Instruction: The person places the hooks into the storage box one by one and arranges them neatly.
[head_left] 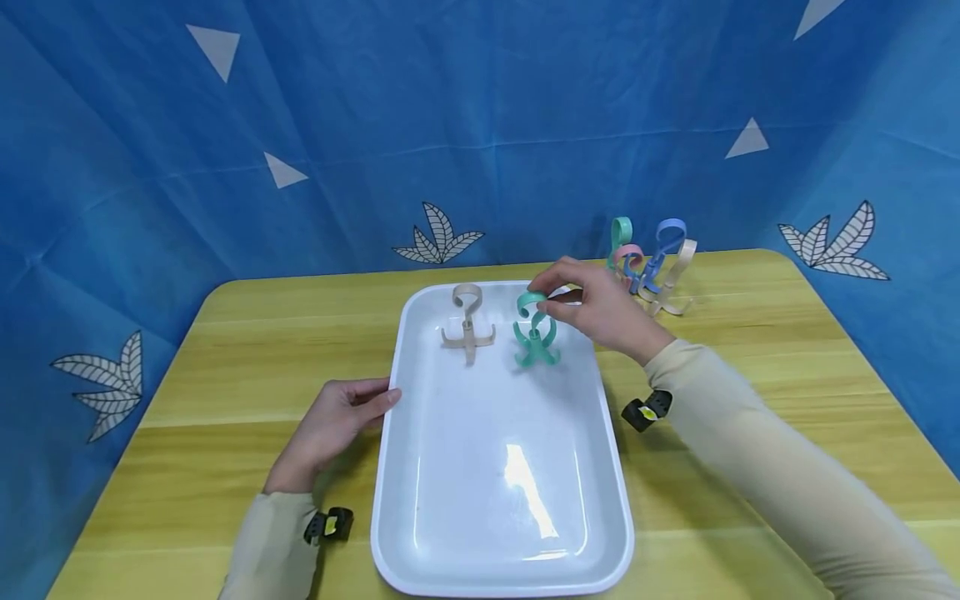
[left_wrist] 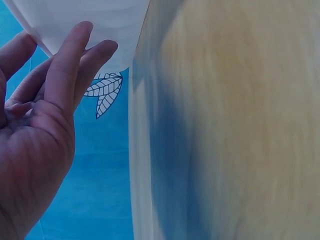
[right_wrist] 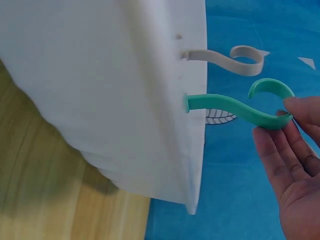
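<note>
In the head view, my right hand (head_left: 596, 304) pinches the curled top of a green hanging hook (head_left: 536, 350) with several prongs at its base. The right wrist view shows thumb and fingertips on that curl of the green hook (right_wrist: 225, 104). A matching beige hook (head_left: 468, 329) stands to its left, inside the far end of a white tray (head_left: 480, 467). My left hand (head_left: 333, 425) holds the tray's left side, thumb over the rim. In the left wrist view, its fingers (left_wrist: 64, 75) lie against the tray's outer wall.
More hooks stand clustered at the table's back right, including a green one (head_left: 621, 233), a pink one (head_left: 628, 254), a blue one (head_left: 663, 246) and a beige one (head_left: 681, 262). Behind the wooden table (head_left: 300, 333) hangs a blue patterned cloth (head_left: 525, 125).
</note>
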